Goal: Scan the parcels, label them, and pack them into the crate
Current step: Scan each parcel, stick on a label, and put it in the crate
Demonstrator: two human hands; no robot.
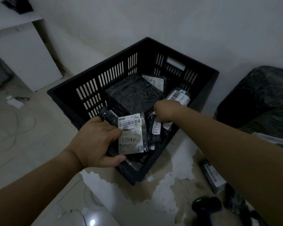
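A black slatted plastic crate [95,88] stands on the floor and holds several black-wrapped parcels. My left hand [95,141] grips a black parcel [131,132] with a white label marked RETURN, over the crate's near corner. My right hand [165,111] reaches into the crate with fingers curled down on a narrow upright parcel [154,129], also marked RETURN. A large flat black parcel [134,93] lies in the crate's middle, and another labelled parcel [178,95] leans at the far right. A black barcode scanner [206,206] with a green light lies on the floor at lower right.
A black bag-lined bin [260,101] stands to the right. One more labelled parcel [212,176] lies on the floor near the scanner. A white desk panel [26,53] stands at the left, with cables [15,124] on the tiled floor. The wall is just behind the crate.
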